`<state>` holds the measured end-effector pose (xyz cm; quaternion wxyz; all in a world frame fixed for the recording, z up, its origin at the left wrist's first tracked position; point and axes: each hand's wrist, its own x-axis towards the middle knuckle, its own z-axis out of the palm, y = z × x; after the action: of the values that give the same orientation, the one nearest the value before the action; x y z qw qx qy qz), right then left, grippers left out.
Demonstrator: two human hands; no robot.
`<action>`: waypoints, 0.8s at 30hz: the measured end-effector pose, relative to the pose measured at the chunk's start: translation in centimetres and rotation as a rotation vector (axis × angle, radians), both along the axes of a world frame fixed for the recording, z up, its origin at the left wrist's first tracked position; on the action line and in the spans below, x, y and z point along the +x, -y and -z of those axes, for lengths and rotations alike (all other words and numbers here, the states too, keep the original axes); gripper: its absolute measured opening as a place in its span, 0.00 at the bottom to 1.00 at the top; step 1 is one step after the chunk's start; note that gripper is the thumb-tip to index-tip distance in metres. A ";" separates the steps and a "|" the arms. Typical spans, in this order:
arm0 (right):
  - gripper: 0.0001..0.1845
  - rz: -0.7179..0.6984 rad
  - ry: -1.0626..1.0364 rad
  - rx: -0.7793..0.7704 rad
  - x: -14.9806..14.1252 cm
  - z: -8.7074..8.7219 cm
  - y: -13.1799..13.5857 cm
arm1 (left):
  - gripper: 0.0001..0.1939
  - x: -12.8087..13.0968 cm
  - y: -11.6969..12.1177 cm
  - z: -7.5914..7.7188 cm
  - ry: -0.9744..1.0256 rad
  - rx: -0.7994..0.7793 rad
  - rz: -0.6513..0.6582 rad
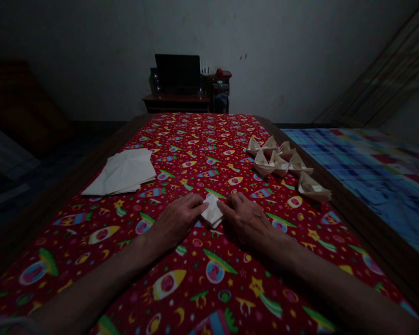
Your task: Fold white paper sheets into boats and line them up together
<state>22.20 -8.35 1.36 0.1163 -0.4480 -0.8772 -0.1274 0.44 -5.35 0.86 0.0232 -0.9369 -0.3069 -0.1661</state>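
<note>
On the red cloth [195, 279], both hands [176, 217] hold folded paper [212, 211].

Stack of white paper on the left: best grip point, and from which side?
Probably pinch the right-hand edge of the white paper stack, coming from the right: it lies flat, but its sheets sit unevenly along that edge, offering something to catch. The left hand is on that side.
</note>
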 end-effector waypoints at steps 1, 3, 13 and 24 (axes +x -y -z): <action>0.14 -0.043 -0.015 0.030 0.1 0.0 0.0 | 0.14 -0.1 0.0 0.0 -0.003 -0.003 -0.001; 0.14 -0.179 -0.042 0.080 0.4 0.0 -0.1 | 0.14 -0.2 0.0 0.0 0.002 -0.009 0.000; 0.09 -0.290 -0.149 -0.028 0.4 0.6 -0.5 | 0.14 -0.1 0.1 -0.1 0.011 -0.006 0.010; 0.11 -0.176 -0.337 -0.134 1.1 0.9 -1.2 | 0.11 0.0 0.4 -0.4 0.065 -0.018 0.017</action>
<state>23.30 -7.15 0.50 0.2420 -0.3913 -0.8877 0.0185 0.47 -5.78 1.25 0.0036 -0.9338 -0.3007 -0.1938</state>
